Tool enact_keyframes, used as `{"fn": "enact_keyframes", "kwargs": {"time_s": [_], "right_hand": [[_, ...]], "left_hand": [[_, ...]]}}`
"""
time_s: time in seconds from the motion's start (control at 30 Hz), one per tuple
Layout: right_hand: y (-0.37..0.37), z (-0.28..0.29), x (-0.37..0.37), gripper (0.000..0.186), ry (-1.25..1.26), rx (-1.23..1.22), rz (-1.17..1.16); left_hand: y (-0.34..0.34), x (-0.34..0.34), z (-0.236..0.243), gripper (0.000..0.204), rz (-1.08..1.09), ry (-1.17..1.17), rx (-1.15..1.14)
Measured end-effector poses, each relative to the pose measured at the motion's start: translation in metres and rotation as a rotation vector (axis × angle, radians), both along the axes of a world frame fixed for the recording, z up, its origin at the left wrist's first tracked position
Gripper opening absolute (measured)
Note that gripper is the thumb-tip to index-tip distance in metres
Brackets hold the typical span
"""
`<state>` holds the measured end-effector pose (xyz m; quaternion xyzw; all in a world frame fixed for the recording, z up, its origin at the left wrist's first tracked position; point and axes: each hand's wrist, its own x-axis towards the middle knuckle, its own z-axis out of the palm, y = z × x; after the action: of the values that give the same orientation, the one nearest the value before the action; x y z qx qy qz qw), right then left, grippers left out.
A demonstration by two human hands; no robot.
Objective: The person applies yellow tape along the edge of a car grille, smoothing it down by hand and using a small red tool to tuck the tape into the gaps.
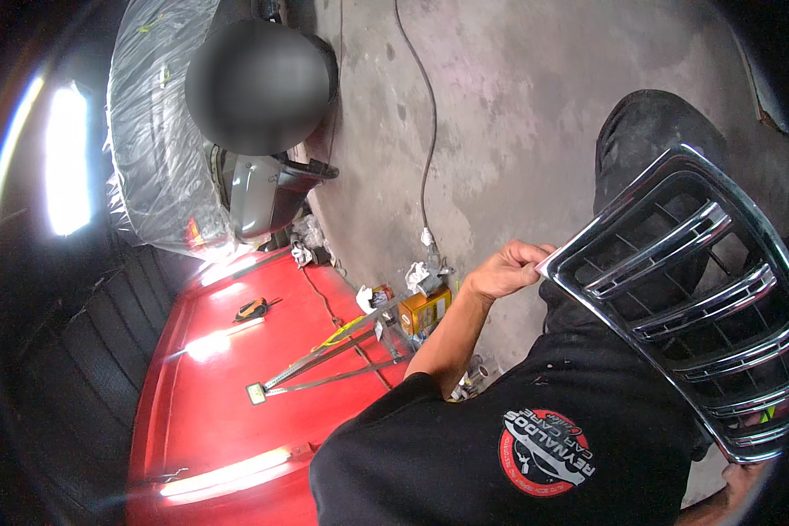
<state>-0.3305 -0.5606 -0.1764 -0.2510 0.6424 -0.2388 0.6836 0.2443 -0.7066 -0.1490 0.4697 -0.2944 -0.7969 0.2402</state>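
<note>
A car grille (706, 303) with a chrome frame, several chrome slats and a dark mesh is held tilted over my lap at the right. My left hand (510, 268) is closed on the left edge of its frame, thumb and fingers pinching the chrome. At the lower right my right hand (742, 480) grips the grille's bottom corner; its fingers are partly hidden by the frame and by shadow. My black shirt and one bent, dark-trousered knee (644, 131) show behind the grille.
To the left lies a red car panel (228, 368) with an orange-and-black tool (252, 309) and a metal stand (311, 364) by it. A yellow-orange box (425, 309) sits near my left forearm. A cable (430, 114) crosses the grey floor. Plastic sheeting (153, 131) covers a vehicle.
</note>
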Motion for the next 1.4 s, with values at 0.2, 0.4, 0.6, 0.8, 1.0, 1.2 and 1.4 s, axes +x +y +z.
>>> {"fn": "enact_keyframes", "kwargs": {"time_s": [0.2, 0.4, 0.6, 0.8, 1.0, 1.2, 1.4], "right_hand": [[0.001, 0.01, -0.002, 0.055, -0.038, 0.039, -0.006], [0.002, 0.008, -0.002, 0.073, -0.091, 0.001, -0.007], [0.009, 0.005, 0.004, 0.081, -0.129, -0.042, -0.084], [0.013, -0.011, -0.012, 0.091, -0.145, -0.064, 0.031], [0.016, -0.011, 0.002, 0.084, -0.103, -0.061, -0.11], [0.028, -0.031, 0.0, 0.078, -0.039, -0.23, -0.052], [0.025, -0.022, -0.012, 0.073, 0.198, -0.184, 0.061]], "left_hand": [[-0.008, 0.011, -0.002, 0.02, -0.06, 0.037, -0.021], [-0.01, 0.008, 0.02, 0.022, -0.03, -0.07, 0.012], [-0.043, -0.013, 0.091, 0.036, -0.186, -0.5, -0.503], [-0.029, -0.106, 0.135, 0.041, -0.744, -0.803, -1.116], [-0.007, -0.123, 0.113, 0.04, -0.787, -1.007, -1.291], [-0.003, -0.133, 0.095, 0.036, -0.576, -1.024, -1.422], [0.002, -0.126, 0.091, 0.028, -0.454, -1.091, -1.567]]}}
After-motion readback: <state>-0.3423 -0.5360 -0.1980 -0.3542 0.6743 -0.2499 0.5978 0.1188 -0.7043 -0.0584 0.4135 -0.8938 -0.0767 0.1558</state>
